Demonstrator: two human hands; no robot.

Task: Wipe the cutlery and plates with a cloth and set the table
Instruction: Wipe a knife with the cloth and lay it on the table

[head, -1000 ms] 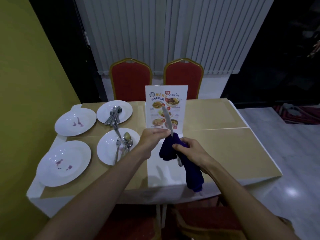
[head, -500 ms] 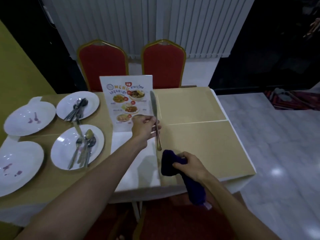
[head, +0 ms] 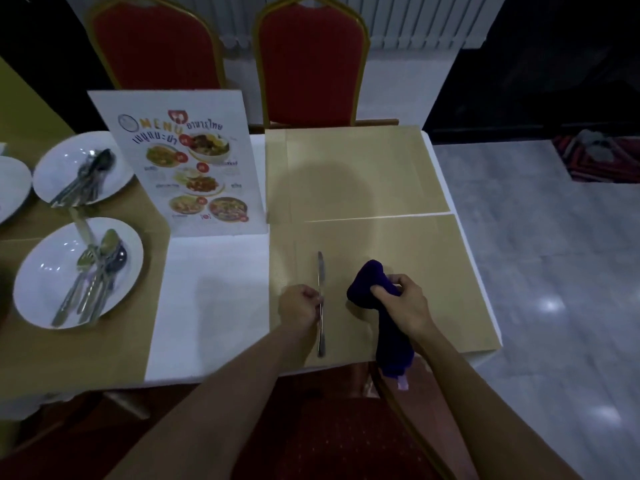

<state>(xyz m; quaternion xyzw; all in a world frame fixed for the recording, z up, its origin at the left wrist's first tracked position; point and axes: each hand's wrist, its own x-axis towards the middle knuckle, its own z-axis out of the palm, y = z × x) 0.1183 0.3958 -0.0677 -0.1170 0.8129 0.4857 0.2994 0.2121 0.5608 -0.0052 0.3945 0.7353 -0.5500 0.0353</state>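
Observation:
A table knife (head: pixel 320 271) lies flat on the near tan placemat (head: pixel 426 271), blade pointing away from me. My left hand (head: pixel 300 306) pinches its middle from the left side. My right hand (head: pixel 403 303) grips a dark blue cloth (head: pixel 369 280) just right of the knife, and the cloth's tail hangs over the table edge. At the left, a white plate (head: pixel 41 271) carries forks and spoons (head: pixel 93 271). A second white plate (head: pixel 62 168) behind it holds more cutlery (head: pixel 86 178).
A standing menu card (head: pixel 187 161) sits mid-table. A far tan placemat (head: pixel 353 171) lies behind the near one. Two red chairs (head: pixel 311 60) stand at the far side, another red seat (head: pixel 346 441) below me. Part of a third plate (head: pixel 10 188) shows at the left edge.
My left hand has brought the knife down from in front of the menu onto the near placemat. My right hand with the cloth has moved apart from the knife. The view has shifted right.

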